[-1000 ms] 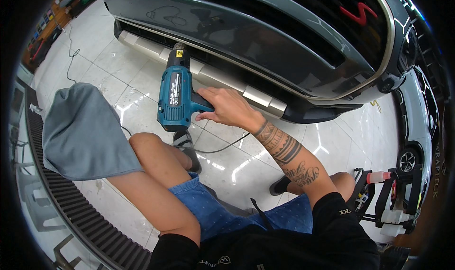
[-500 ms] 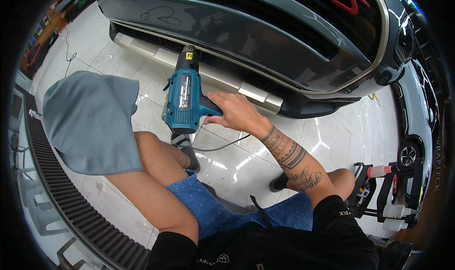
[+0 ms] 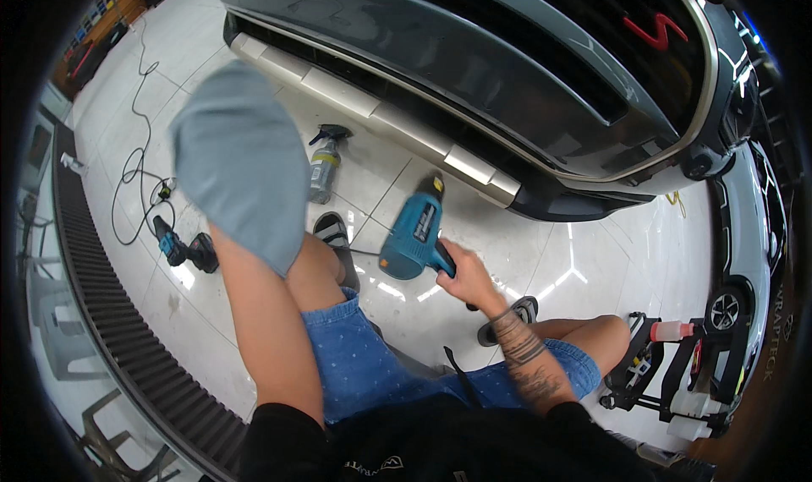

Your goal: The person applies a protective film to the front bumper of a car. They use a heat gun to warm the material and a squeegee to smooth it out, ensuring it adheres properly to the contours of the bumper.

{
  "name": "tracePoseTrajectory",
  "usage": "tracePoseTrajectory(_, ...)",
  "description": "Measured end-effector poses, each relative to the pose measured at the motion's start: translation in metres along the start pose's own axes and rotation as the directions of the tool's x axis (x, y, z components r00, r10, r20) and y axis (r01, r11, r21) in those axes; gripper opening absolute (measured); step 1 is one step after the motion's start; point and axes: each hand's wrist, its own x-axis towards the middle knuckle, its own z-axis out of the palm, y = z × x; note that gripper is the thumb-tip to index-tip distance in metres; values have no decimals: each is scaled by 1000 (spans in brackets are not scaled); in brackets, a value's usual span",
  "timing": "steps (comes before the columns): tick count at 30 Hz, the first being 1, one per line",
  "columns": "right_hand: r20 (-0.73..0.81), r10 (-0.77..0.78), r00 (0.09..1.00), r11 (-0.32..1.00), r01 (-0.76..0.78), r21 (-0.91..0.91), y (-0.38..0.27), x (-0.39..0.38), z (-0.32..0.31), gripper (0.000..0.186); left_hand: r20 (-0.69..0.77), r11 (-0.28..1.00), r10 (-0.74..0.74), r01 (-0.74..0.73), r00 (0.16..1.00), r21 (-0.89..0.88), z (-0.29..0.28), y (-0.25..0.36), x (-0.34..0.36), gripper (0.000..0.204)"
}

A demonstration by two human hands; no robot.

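Teal casing and all, gripped the heat gun (image 3: 413,235) by its dark handle in the right hand (image 3: 465,272), aloft between the feet and the silver trim (image 3: 338,93) of the dark car (image 3: 406,46). Could not tell contact from a narrow gap between the blurred nozzle (image 3: 433,184) and that trim. Lost the right fingertips to handle and blur. Hid the left hand entirely under the grey cloth (image 3: 241,161); could not tell an open hand from a closed one beneath. Covered part of the right sandal (image 3: 523,309) with the tattooed forearm (image 3: 524,351). Saw the dark car cut off above, and the pale vehicle (image 3: 748,203) fading into the black rim at right.

Half a second earlier, had held the gun farther left, with the nozzle overlapping the trim; since then brought it rightward and lower in the view. Also moved the cloth-covered hand forward and to the right, exposing a power tool (image 3: 172,247) on the tiled floor (image 3: 372,165), near a looped cable (image 3: 127,176). Found the spray bottle (image 3: 323,173) in plain sight too, mostly hidden before.
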Motion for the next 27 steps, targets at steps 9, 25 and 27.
tracePoseTrajectory(9, 15, 554, 832, 811, -535, -236, 143, -105, 130, 51, 564, -314, -248, 486, 788, -816, 14, 33, -15, 21)
tracePoseTrajectory(25, -182, 276, 944, 399, 60, 915, 44, 12, 7, 67, 224, 645, 417, -113, 881, -756, -13, 205, -26, 22)
tracePoseTrajectory(27, -424, 218, 879, 683, 173, 710, 5, 8, 3, 63, 554, 636, 497, 155, 667, -756, -22, 227, -22, 32)
